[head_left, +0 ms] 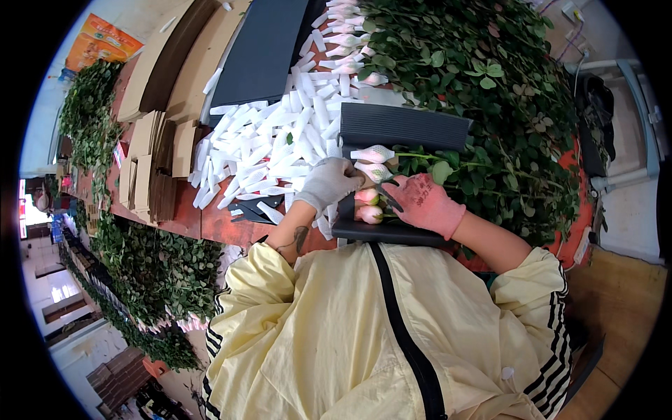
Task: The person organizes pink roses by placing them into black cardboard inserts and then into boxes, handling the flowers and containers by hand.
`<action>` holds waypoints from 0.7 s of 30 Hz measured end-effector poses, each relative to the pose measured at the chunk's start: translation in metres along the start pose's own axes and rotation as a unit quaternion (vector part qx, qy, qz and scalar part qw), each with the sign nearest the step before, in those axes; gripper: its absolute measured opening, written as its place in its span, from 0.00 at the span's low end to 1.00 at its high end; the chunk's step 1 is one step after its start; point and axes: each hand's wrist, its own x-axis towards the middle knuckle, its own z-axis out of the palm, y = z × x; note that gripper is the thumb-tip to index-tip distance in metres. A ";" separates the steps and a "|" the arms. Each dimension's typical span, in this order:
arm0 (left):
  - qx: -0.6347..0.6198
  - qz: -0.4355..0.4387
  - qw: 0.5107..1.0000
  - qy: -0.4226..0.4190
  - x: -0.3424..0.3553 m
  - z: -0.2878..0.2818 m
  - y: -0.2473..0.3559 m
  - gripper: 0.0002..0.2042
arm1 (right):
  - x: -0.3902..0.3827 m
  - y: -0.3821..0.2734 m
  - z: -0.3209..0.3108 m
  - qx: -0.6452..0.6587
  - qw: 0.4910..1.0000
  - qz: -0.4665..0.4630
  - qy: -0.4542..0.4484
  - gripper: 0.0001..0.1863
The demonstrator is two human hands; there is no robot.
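My left hand, in a pale grey glove, has its fingers closed at the tip of a netted rose head; what they pinch is hidden. My right hand, in a pink glove with dark fingertips, curls closed just right of that rose head; whatever it grips cannot be made out. Another rose head in a white net sleeve lies just beyond. Nearer me rest bare pink rose heads on a black board. A ribbed black sheet lies behind the roses.
Loose white net sleeves are heaped left of the roses. Leafy rose stems pile up at the right, with netted heads at the back. Cardboard pieces and a dark board lie left. A metal frame stands far right.
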 end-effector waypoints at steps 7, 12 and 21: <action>0.006 -0.014 1.000 -0.027 -0.011 -0.010 0.003 0.12 | 0.001 -0.002 0.001 -0.029 0.996 -0.027 -0.079 0.10; 0.116 0.154 0.978 0.081 -0.056 -0.016 0.048 0.11 | 0.000 0.000 -0.002 -0.004 0.997 -0.023 -0.067 0.10; 0.090 0.214 0.972 -0.048 -0.068 0.001 0.048 0.15 | 0.004 0.006 -0.021 0.057 0.992 0.098 0.062 0.21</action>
